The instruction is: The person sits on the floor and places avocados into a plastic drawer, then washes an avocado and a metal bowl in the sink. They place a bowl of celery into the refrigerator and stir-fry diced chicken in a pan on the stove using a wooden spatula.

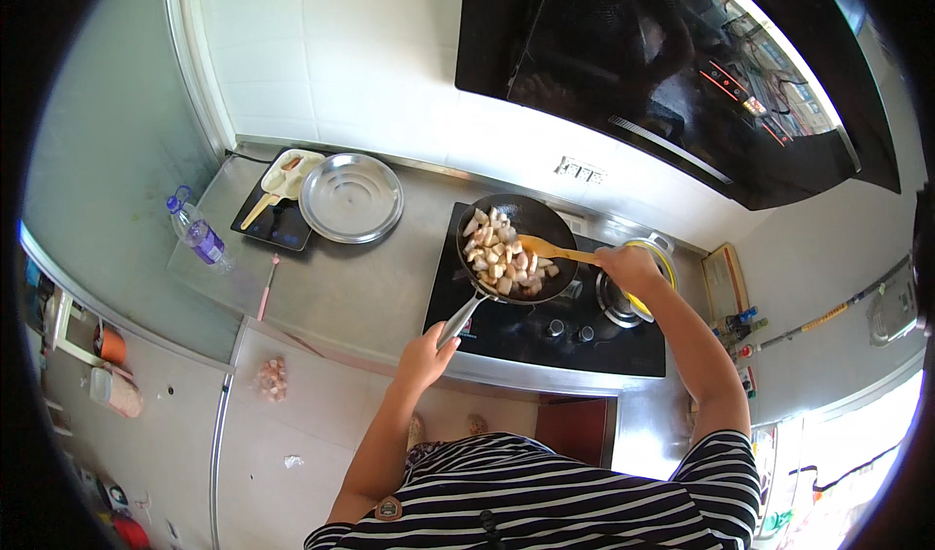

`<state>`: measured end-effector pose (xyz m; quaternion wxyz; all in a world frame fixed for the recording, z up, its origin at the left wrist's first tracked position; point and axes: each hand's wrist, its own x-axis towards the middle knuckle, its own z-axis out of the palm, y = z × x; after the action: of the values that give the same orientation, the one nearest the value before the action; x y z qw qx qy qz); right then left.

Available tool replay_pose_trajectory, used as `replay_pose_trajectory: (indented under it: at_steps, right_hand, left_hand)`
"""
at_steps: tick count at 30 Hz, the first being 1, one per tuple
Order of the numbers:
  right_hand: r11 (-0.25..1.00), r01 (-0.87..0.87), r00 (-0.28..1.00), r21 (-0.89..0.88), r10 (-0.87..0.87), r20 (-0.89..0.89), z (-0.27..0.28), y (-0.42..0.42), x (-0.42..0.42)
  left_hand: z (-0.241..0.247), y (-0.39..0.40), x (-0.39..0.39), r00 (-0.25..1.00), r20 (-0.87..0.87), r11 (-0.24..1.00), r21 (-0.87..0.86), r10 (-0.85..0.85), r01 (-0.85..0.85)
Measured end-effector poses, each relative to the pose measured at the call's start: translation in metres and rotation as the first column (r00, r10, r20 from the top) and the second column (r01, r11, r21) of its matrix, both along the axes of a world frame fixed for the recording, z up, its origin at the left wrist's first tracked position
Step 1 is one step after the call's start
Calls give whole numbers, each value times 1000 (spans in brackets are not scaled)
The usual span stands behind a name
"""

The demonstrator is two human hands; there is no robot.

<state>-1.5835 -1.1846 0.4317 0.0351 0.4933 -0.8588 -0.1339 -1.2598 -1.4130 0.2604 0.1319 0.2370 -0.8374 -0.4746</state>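
My left hand (427, 356) grips the metal handle (462, 321) of a dark frying pan (537, 214), which sits over the left side of a black glass gas cooktop (511, 342). Chunks of pale, partly browned meat (497, 254) fill the pan's left and lower part. In my right hand (630, 269) is a wooden spatula (559, 251), its blade among the chunks. Beneath and behind my right wrist, a pot with a yellow rim (661, 258) is partly hidden beside the right burner (610, 298).
A black range hood (621, 53) hangs above the cooktop. Left on the steel counter (343, 280) are a round metal lid or tray (350, 198), a black electric hotplate (281, 221) bearing a sectioned pan (288, 174), and a plastic bottle (199, 234). A bag of eggs (272, 379) lies below on the floor.
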Motion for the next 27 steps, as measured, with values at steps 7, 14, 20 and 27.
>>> replay_pose_trajectory:
  at_steps: [7, 14, 20, 27]
  right_hand:
    - [967, 90, 976, -239, -38, 213, 33, 17, 59]
    - [995, 82, 895, -55, -49, 444, 25, -11, 90]
    - [976, 216, 821, -23, -169, 546, -19, -45, 112]
    - [967, 249, 878, -60, -199, 434, -81, -89, 145]
  left_hand:
    - [-5, -3, -1, 1000, -14, 1000, 2, -24, 24]
    - [-19, -6, -3, 999, 18, 998, 59, -37, 36]
    - [-19, -10, -5, 996, 11, 991, 102, -93, 92]
    - [-23, -11, -2, 995, -19, 993, 68, -96, 97]
